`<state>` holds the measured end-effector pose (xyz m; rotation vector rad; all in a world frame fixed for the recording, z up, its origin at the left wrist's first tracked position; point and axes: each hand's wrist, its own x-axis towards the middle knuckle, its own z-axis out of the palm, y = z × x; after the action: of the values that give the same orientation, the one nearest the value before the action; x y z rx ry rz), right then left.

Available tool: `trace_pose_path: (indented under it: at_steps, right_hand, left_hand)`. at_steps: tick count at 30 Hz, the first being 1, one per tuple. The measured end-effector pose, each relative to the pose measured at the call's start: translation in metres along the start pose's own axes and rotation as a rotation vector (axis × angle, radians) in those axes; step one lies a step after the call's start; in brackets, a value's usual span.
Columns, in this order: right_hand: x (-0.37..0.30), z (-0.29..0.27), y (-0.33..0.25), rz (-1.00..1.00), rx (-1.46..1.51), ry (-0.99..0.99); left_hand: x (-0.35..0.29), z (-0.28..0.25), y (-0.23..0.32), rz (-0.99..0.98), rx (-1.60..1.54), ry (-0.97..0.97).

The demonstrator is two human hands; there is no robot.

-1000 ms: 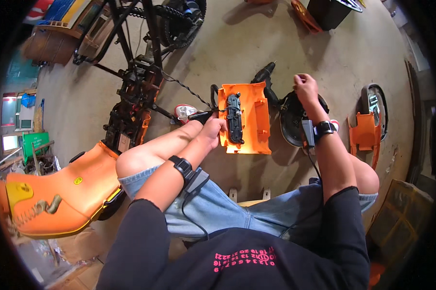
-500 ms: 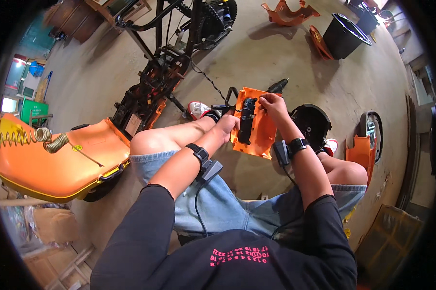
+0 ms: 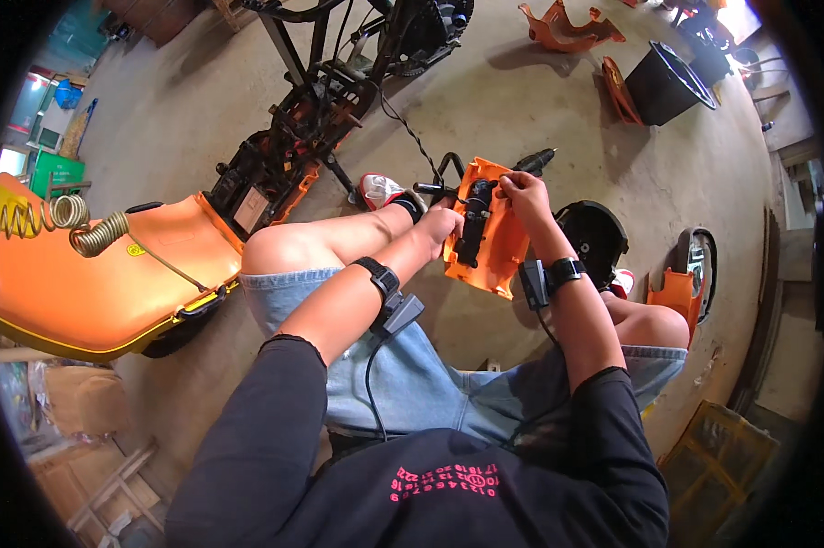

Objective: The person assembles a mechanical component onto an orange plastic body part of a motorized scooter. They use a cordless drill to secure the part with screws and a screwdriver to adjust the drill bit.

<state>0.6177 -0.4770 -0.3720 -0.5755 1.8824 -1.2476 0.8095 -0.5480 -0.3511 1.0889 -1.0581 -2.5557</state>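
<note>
Compared with one second ago, the orange fairing panel (image 3: 503, 242) sits more tilted, and the right hand (image 3: 527, 196) has moved from above the black bowl-shaped housing (image 3: 594, 242) to the panel's upper right part. The panel lies between the two sets of fingers, above the lap; the black elongated module (image 3: 472, 239) on its inner face is just right of the left fingertips. The left hand (image 3: 444, 224) is clamped on the panel's left edge. The right thumb and forefinger are close together; whether they pinch anything cannot be told. Caution: if the left grip slackens, the panel could swing and drop to the floor (image 3: 667, 183), since no other support is visible. Pulling the panel toward the body could strain the twisted cable (image 3: 403, 123), which runs from beyond the left fingers toward the scooter frame (image 3: 311, 128). A small part, if pinched on the right, could fall should the fingertips slip. The left fingertips, the cable's near end and the panel's outer face are hidden. The power drill (image 3: 535, 163), beyond the right fingers, is partly covered by hand and panel.
</note>
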Motion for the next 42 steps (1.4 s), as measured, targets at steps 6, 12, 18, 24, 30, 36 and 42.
trace_pose_path:
  at_steps: [6,12,18,24,30,36,42]
  right_hand:
    - [0.003,0.002,0.008,0.001,0.048,-0.005]
    - [0.002,0.007,0.010,-0.105,-0.131,0.058]
    - [-0.004,0.010,0.003,-0.174,-0.303,0.139]
    - [-0.008,0.009,-0.005,-0.304,-0.431,0.091]
    - [-0.008,0.009,0.001,-0.587,-0.685,0.188]
    - [-0.012,0.010,0.000,-0.591,-0.674,0.139]
    - [-0.006,0.015,0.006,-0.398,-0.523,0.187]
  left_hand:
    - [0.002,0.001,0.000,-0.028,0.014,0.011]
    - [0.008,-0.003,-0.004,-0.012,0.026,0.031]
    - [0.008,-0.001,-0.005,0.008,0.020,0.039]
    - [0.009,-0.003,-0.005,-0.022,0.017,0.044]
    - [0.018,-0.005,-0.013,0.004,0.021,0.047]
    - [0.010,0.001,-0.005,-0.040,0.050,0.062]
    - [0.010,0.003,-0.005,-0.044,-0.010,0.030]
